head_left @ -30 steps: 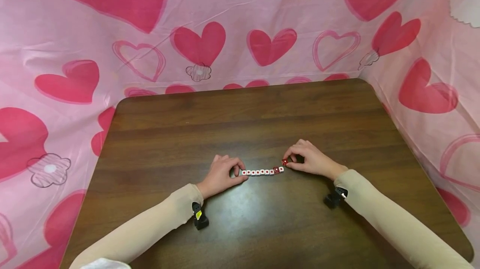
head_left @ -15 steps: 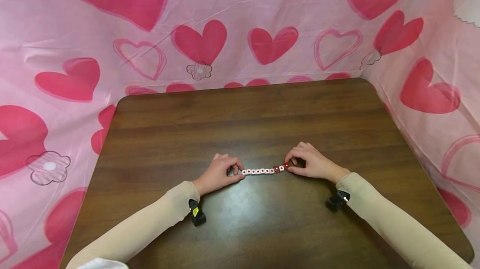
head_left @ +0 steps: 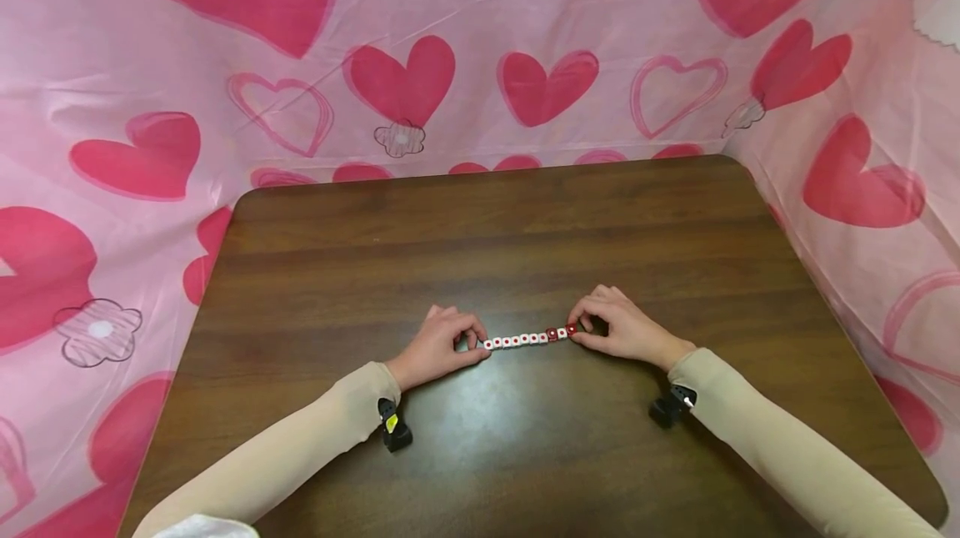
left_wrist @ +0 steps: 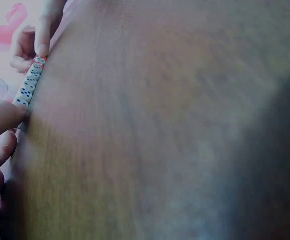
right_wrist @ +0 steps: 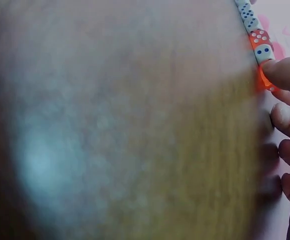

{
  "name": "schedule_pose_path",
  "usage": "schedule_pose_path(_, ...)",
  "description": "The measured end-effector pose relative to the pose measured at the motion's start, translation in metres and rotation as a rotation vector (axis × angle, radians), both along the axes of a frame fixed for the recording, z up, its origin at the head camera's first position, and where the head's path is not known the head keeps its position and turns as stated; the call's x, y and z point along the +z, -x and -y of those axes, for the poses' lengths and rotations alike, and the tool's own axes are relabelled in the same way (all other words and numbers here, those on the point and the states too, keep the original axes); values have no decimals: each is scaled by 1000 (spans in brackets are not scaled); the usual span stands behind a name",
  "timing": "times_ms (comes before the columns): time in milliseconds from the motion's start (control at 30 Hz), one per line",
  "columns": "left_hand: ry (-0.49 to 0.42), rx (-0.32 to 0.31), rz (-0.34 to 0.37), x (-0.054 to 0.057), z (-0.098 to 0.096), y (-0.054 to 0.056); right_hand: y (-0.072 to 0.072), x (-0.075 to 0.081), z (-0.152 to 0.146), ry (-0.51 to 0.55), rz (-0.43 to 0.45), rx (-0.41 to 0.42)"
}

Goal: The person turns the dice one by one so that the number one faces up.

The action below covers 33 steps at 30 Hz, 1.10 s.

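A row of small dice lies across the middle of the table in the head view, mostly white with a red one (head_left: 552,334) near the right. My left hand (head_left: 437,346) pinches the white die (head_left: 488,344) at the left end between thumb and a finger. At the other end, my right hand (head_left: 630,325) pinches a red translucent die (right_wrist: 267,81) against the neighbouring white die (right_wrist: 263,52). Blue dots show on the white dice's near sides (left_wrist: 26,93) in the left wrist view. My other right fingers (right_wrist: 283,115) are bent clear of the dice.
The brown wooden table (head_left: 480,246) has rounded corners. Pink cloth with red hearts (head_left: 547,87) hangs behind it and at both sides. A black wrist camera (head_left: 396,429) sits on the left wrist, another black camera (head_left: 671,406) on the right.
My right hand has brought its red die to the row's right end, and the right part of the row has shifted slightly away from me. The left fingertips have drawn back a little to the left.
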<state>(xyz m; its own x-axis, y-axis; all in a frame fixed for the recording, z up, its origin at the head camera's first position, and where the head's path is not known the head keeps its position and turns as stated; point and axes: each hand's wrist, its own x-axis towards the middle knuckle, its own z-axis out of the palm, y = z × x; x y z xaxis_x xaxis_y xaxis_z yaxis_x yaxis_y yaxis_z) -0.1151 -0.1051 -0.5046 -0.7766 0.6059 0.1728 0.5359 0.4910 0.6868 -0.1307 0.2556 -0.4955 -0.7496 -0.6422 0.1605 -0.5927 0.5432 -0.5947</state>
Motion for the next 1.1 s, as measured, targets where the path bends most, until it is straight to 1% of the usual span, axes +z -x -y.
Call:
schedule_pose_path(433, 16, 11, 17, 3, 0, -1, -2, 3, 3, -3, -31, 4)
schedule_pose_path(533, 7, 7, 11, 3, -1, -2, -2, 3, 2, -6, -28, 4)
schedule_pose_path(733, 1, 4, -27, 1, 0, -3, -4, 2, 3, -2, -31, 3)
schedule_pose_path(900, 7, 4, -27, 0, 0, -3, -4, 3, 4, 9, -35, 4)
schedule_pose_path(1100, 11, -4, -22, 1, 1, -2, -4, 4, 4, -4, -33, 8)
